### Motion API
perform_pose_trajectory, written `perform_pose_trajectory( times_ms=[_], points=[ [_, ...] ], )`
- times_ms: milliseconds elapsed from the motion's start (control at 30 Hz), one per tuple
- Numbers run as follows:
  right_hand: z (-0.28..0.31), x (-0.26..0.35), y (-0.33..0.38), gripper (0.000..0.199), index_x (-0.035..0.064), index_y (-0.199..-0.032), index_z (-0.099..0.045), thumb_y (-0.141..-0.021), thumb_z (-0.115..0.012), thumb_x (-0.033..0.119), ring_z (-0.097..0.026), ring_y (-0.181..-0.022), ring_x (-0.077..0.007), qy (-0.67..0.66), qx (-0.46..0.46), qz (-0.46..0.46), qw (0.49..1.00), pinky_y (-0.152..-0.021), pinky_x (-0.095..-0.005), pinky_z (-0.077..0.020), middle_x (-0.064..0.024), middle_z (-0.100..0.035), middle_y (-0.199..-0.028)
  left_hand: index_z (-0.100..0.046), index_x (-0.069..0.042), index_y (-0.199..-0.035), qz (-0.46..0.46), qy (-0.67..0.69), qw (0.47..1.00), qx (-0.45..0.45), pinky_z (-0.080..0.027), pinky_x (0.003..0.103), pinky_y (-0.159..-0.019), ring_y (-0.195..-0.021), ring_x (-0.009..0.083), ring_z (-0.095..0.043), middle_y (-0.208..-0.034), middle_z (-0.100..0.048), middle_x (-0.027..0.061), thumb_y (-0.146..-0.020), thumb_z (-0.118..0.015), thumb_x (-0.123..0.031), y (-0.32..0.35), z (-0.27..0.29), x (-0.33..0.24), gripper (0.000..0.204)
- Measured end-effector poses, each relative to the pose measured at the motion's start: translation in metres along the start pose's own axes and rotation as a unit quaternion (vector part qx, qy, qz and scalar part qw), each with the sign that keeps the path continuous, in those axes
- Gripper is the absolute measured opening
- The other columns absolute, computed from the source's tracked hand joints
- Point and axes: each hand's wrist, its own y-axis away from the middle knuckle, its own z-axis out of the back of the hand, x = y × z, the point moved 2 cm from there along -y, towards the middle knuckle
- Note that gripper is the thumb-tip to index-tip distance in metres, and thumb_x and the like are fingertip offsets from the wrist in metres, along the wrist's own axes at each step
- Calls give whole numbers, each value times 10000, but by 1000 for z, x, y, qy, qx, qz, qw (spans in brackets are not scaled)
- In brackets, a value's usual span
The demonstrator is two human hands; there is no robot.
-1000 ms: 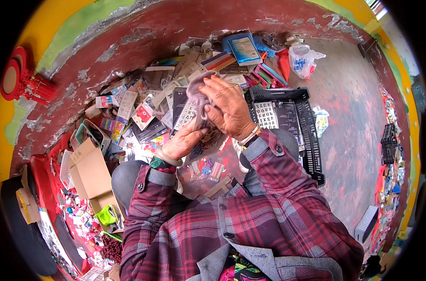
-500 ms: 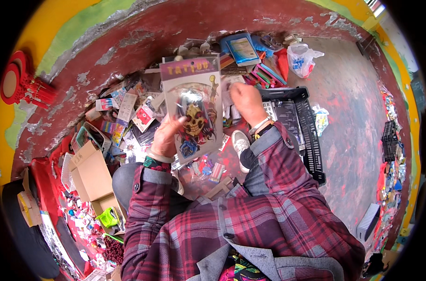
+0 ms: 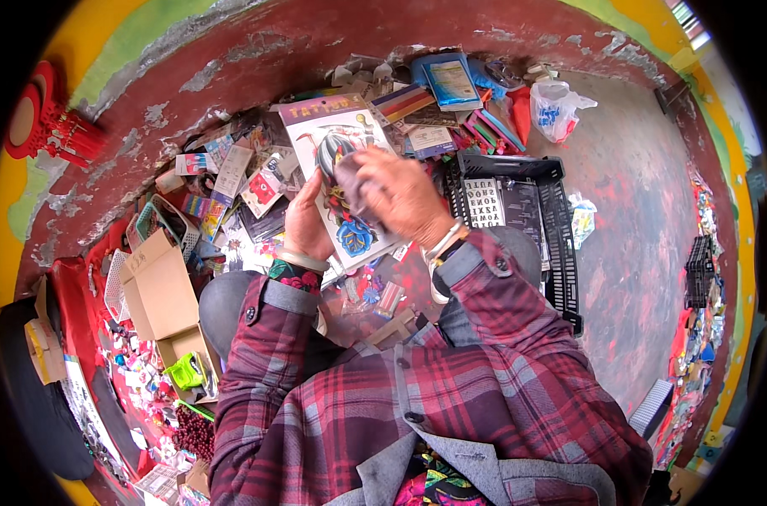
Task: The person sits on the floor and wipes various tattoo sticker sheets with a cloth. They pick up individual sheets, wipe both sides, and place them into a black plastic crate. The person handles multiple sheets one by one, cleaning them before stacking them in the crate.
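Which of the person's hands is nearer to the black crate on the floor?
Right. The right hand is just left of the black crate, on the sticker sheet; the left hand holds that sheet's far side.

right hand (image 3: 396, 196) hides sticker sheet (image 3: 337, 181) middle

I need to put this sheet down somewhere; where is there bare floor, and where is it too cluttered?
Bare red floor lies right of the black crate, up to the white plastic bag. Crowded: the packet pile along the wall ahead, and the cardboard boxes on the left. Both hands, left hand and right hand, hold the picture sheet.
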Motion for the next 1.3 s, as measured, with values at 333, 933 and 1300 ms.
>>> perform_pose_trajectory(
  times_ms=[333,933,1300],
  points=[
    [-31,45,19,395,96,-1197,-515,-828,-590,213,-451,-1226,-234,3,66,129,989,-945,-415,-336,-78,-515,-1272,-484,-21,-1239,-67,-5,998,-8,-447,433,-930,-1023,320,-578,-1170,-571,171,-950,-361,-432,4,16,-22,518],
    [31,-82,15,307,33,-968,-628,-895,-575,327,-620,-734,-141,-525,-254,-361,728,-652,-269,-495,-46,-663,-886,-447,-3,-1273,-177,-89,979,-50,-413,436,-975,-1099,278,-547,-1239,-539,146,-943,-464,-244,12,3,-50,409],
    [39,-27,0,168,50,-753,-579,-857,-648,162,-498,-617,-31,-425,21,-361,830,-558,-194,-412,35,-537,-672,-552,-33,-1139,-60,-311,944,-98,-452,286,-836,-922,119,-581,-1019,-628,23,-899,-587,-182,9,1,-21,285]
  ],
)
